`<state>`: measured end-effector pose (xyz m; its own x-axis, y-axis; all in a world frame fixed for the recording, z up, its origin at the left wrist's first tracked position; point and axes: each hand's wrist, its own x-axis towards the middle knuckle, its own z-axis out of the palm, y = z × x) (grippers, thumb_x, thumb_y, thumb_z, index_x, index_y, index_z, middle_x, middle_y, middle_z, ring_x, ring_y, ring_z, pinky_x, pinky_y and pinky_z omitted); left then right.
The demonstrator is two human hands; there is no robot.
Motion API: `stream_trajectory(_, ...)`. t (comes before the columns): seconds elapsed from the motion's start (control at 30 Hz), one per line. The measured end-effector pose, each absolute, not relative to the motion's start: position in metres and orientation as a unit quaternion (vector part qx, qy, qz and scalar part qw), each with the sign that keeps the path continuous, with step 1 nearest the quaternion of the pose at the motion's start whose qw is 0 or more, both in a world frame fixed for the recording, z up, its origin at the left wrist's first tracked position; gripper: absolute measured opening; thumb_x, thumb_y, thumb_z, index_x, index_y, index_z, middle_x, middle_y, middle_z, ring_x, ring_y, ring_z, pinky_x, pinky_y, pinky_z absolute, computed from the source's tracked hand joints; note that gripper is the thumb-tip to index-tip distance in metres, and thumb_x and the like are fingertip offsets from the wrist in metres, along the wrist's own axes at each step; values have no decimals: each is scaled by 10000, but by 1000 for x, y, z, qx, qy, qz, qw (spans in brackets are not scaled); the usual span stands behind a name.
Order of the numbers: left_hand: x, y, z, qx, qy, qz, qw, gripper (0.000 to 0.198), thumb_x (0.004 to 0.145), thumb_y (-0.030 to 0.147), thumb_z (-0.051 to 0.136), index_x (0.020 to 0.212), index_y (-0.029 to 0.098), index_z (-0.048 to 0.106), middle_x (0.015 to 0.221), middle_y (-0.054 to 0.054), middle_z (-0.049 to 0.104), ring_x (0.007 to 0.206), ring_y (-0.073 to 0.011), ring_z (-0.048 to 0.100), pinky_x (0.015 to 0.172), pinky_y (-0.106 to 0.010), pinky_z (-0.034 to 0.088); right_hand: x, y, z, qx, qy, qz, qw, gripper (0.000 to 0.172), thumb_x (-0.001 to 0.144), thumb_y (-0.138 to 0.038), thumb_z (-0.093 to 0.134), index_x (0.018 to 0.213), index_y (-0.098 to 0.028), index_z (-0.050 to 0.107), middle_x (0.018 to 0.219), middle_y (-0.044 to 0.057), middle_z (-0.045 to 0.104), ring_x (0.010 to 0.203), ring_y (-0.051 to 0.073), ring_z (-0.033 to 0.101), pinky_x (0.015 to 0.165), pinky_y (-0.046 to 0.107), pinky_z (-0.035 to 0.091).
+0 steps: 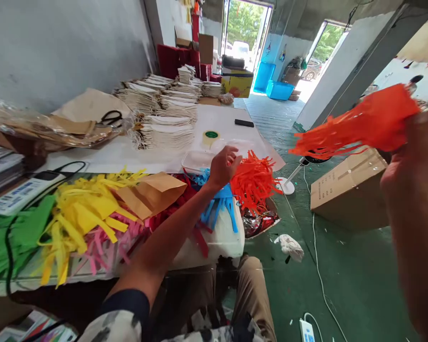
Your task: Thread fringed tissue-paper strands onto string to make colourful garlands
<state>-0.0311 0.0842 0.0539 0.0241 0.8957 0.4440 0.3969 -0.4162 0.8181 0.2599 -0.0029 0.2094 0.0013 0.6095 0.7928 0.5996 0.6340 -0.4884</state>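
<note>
While the right hand grips an orange fringed strip lifted clear of the table, likely to keep its fringe untangled, the left hand curls over the orange fringe pile at the table's edge, grip not discernible

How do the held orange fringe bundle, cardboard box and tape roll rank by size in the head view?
Tied: orange fringe bundle and cardboard box, bundle nearer the camera, so unranked.
Then tape roll, smallest.
</note>
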Motion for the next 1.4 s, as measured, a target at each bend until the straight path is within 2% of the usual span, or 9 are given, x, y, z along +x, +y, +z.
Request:
stream_trajectory(0.1,-32,38,98,694,251,604,301,265,1022,354,589,1234,228,688,1218,-72,719,1130,-172,687,832,-262,560,208,-63,183,-450,-697,21,558,349,964,-595,684,1061,-271,771,1000,91,768,1000,290,751,738,423,617)
stream_trajectory(0.23,-37,-25,142,742,109,574,329,298,986,424,660,1210,231,696,1250,-67,710,1171,-195,669,913,-321,563,163,-122,151,-469,-654,-5,593,196,959,-485,730,997,-301,785,991,75,768,1032,317,749,792,472,618)
stream_trajectory(0.47,-54,-97,137,734,156,553,363,263,895,387,792,818,217,607,885,0,662,856,-143,593,841,-329,518,133,-185,127,-472,-643,2,604,68,986,-340,714,975,-339,781,1011,55,773,1006,295,731,934,505,569)
stream_trajectory(0.57,-71,-121,129,741,122,436,496,336,914,450,759,769,203,583,826,-12,625,787,-144,570,778,-322,508,134,-212,118,-478,-668,72,566,127,1004,-392,668,1056,-338,770,1107,82,757,1103,319,706,1012,529,545)
stream_trajectory(0.73,-92,-149,127,714,69,184,672,351,873,477,805,816,177,631,769,-3,596,657,-110,518,601,-254,425,146,-236,103,-432,-704,305,474,602,960,-686,602,1449,-334,607,1429,111,640,1368,353,583,1177,526,466)
stream_trajectory(0.83,-97,-152,127,662,84,170,725,364,862,485,831,869,175,642,744,2,613,624,-103,538,579,-231,441,152,-241,93,-399,-693,473,370,508,941,-679,635,1256,-287,707,1134,85,717,1034,285,687,926,418,581)
stream_trajectory(0.97,-113,-143,121,639,155,129,742,387,859,496,847,926,181,634,661,26,623,500,-73,500,474,-181,392,160,-248,78,-417,-628,556,350,325,903,-536,757,844,-225,679,776,2,575,675,153,515,594,271,430)
stream_trajectory(1.23,-136,-93,81,763,307,110,559,410,909,420,786,1216,163,697,791,-22,759,600,-136,693,571,-209,517,157,-199,42,-513,-535,571,352,369,855,-506,814,975,-235,596,755,-28,663,601,131,566,578,261,440)
stream_trajectory(1.4,-121,-84,41,871,397,228,179,448,941,279,751,1371,195,657,1373,-140,716,1270,-275,685,1108,-449,551,163,-139,-6,-602,-573,441,340,416,806,-461,759,1121,-231,613,811,1,722,673,187,654,611,299,481)
